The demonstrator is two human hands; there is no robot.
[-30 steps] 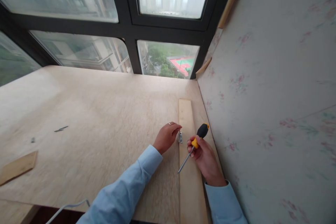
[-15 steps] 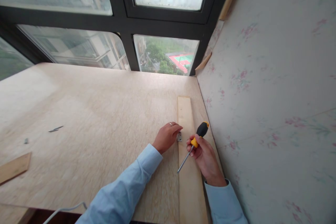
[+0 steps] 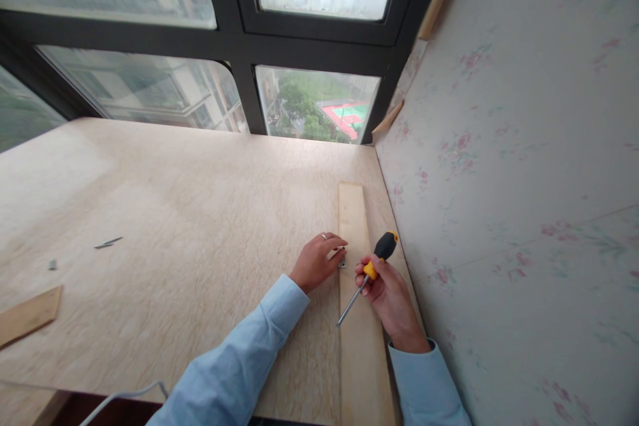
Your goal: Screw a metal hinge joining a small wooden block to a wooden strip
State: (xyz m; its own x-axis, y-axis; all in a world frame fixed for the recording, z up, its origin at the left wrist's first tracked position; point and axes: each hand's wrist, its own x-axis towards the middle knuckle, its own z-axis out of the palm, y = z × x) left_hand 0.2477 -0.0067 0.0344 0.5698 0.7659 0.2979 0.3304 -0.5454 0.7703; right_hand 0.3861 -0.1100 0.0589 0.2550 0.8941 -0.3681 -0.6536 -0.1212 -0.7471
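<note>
Seemingly midway through fixing a bracket (image 3: 342,258) at the left edge of the slat (image 3: 352,213): pinched there by the half-curled left hand (image 3: 315,259), with the screwdriver (image 3: 372,269) gripped in the closed right hand (image 3: 387,293) over the slat, tip angled away. Next calls for bringing that tip squarely onto the bracket.

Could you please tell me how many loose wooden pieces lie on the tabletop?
2. A long strip lies along the papered wall, under the right hand holding the screwdriver; a shorter piece lies at the tabletop's left edge. Others may lie out of frame.
</note>
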